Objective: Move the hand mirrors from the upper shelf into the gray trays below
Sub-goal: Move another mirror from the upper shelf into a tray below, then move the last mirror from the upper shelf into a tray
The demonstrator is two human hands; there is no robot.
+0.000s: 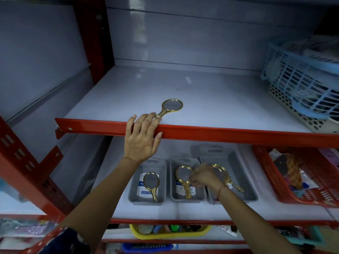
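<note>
One gold-framed hand mirror (172, 105) lies on the upper shelf (211, 99), handle toward the red front rail. My left hand (142, 136) rests over that rail, fingers spread, fingertips touching the mirror's handle end without gripping it. Below stand three gray trays. The left tray (134, 182) holds one mirror (151, 184). The middle tray (173, 180) holds a mirror (183, 177), and my right hand (203, 177) hovers over it, fingers curled near its handle. The right tray (244, 173) holds mirrors (226, 176).
A blue basket (300, 79) over a cream basket sits at the upper shelf's right end. A red basket (300, 180) of goods stands right of the gray trays. Red uprights (91, 37) frame the left side. A yellow basket (168, 233) sits on a lower shelf.
</note>
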